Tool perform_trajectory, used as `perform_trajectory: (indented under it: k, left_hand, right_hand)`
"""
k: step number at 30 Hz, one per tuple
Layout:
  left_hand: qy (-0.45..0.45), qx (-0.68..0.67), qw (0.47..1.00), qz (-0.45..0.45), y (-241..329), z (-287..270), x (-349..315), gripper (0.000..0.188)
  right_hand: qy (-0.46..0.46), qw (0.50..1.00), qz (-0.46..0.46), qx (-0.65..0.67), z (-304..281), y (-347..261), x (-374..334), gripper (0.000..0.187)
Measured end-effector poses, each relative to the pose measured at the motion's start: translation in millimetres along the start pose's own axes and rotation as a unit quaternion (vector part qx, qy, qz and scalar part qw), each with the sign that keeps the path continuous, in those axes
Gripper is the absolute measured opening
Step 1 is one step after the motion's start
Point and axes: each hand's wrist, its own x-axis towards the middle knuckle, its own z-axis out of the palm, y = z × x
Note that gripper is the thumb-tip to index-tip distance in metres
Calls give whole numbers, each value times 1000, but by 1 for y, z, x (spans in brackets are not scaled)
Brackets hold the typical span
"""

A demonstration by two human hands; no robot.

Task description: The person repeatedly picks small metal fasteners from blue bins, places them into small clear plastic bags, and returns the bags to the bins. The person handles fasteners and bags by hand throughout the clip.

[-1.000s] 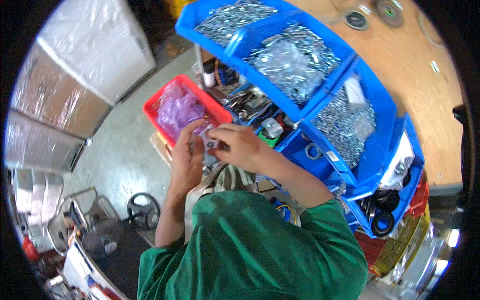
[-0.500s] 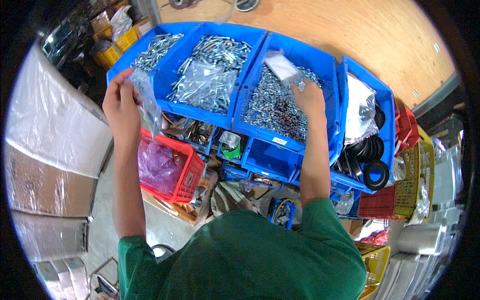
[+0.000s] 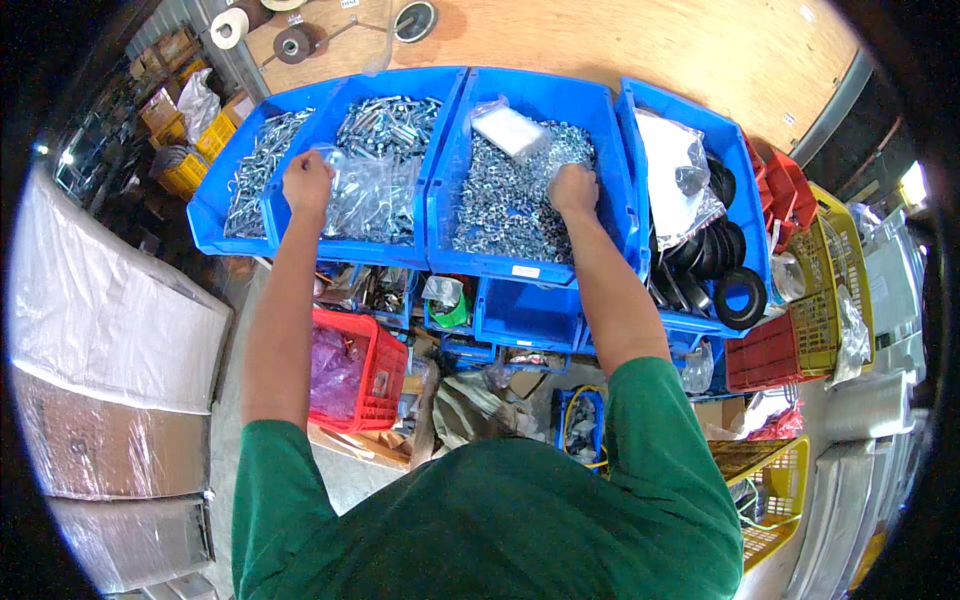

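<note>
My left hand [image 3: 308,183] is closed at the left edge of the blue bin [image 3: 345,245] of bolts [image 3: 392,127]. A bit of clear plastic bag shows at its fingertips; the rest is hidden behind the hand. Another clear plastic bag [image 3: 372,200] lies on those bolts. In the bin to the right, my right hand [image 3: 574,190] is curled down against a heap of small metal nuts [image 3: 505,205]. What its fingers hold is hidden. Just left of that hand, a clear bag with a white block-like item [image 3: 510,131] rests on the nuts.
A far-left blue bin holds metal hooks or bolts [image 3: 262,170]. The right-hand bin has black rubber rings [image 3: 740,298] and a white plastic-wrapped pack [image 3: 672,175]. Below stand a red crate [image 3: 385,375] and small blue bins [image 3: 528,310]. Wrapped boxes [image 3: 115,430] line the left.
My left hand has moved right and forward, from the far-left bin to the bolts. My right hand has curled closed in the nuts. The view has shifted, showing more of the wooden board.
</note>
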Motion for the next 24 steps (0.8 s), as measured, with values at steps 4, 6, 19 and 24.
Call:
perform_trajectory:
  k: [4,6,19,24]
  left_hand:
    - [-66,3,998,7,-3,13,-31,49]
    - [-76,22,997,15,-3,9,-47,55]
    - [52,-44,988,140,22,-25,-125,46]
    - [-138,-84,959,232,76,-29,-216,26]
  right_hand:
    - [51,998,5,47,1,14,1,19]
    - [-41,999,-33,-15,-4,12,0,20]
    - [94,890,-57,442,-57,-6,-31,12]
    - [25,868,-76,491,-103,-37,-99,12]
